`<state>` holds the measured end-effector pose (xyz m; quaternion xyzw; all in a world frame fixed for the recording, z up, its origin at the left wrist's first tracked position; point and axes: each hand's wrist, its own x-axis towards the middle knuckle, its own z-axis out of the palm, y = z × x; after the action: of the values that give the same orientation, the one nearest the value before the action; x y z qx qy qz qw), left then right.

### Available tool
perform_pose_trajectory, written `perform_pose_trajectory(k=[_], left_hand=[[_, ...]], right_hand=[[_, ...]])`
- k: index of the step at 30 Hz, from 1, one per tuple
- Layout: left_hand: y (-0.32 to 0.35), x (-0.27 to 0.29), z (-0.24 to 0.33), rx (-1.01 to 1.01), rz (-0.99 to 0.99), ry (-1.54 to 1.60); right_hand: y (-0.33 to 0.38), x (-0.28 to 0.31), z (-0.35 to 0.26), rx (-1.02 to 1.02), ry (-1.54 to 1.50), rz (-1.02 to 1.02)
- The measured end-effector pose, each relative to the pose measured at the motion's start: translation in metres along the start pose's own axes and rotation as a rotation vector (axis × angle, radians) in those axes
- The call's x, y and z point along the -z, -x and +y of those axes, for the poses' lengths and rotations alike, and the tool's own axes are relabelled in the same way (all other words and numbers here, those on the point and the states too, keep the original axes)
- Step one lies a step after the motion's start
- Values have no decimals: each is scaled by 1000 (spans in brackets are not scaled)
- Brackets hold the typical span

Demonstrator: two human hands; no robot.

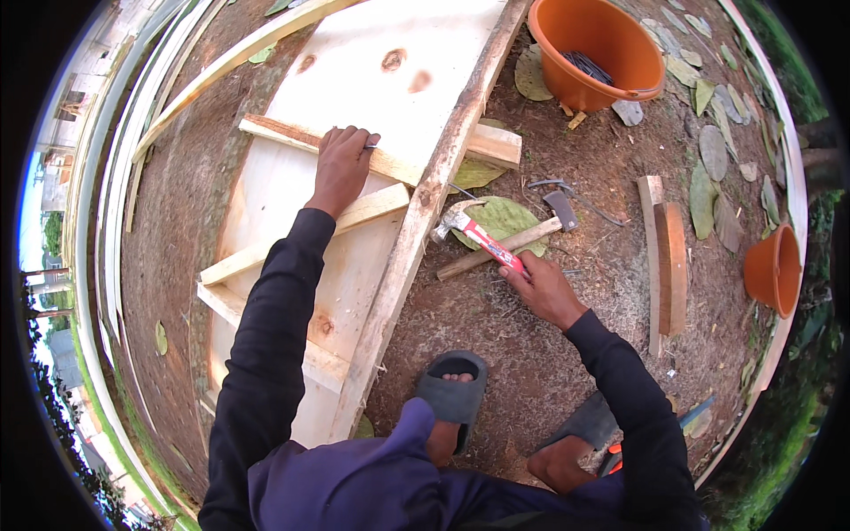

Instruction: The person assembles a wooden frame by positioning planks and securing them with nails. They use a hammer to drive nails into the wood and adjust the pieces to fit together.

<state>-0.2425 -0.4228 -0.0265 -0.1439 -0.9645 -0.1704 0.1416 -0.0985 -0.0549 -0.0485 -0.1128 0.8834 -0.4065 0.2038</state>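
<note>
My right hand grips a claw hammer by its red handle, its metal head close to the long wooden beam. On a narrow wooden strip laid across a pale plywood panel, my left hand is closed. A small grey metal piece, seemingly a nail, shows at its fingertips. Below it, a slanting strip meets the beam. Beneath the hammer a hatchet with a wooden handle lies on the ground, partly over a large leaf.
An orange bucket with several nails stands beyond the beam; a smaller orange bucket is at the right. Two short boards lie on the dirt. Long timbers run along the left. An orange-handled tool is near my sandal.
</note>
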Motion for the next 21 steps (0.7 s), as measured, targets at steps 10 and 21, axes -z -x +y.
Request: perform_pose_trajectory(k=[10, 21], left_hand=[[8, 25, 50, 154, 143, 223], [191, -18, 227, 21, -568, 428]], right_hand=[[3, 2, 8, -52, 38, -7], [-22, 3, 14, 83, 33, -123]])
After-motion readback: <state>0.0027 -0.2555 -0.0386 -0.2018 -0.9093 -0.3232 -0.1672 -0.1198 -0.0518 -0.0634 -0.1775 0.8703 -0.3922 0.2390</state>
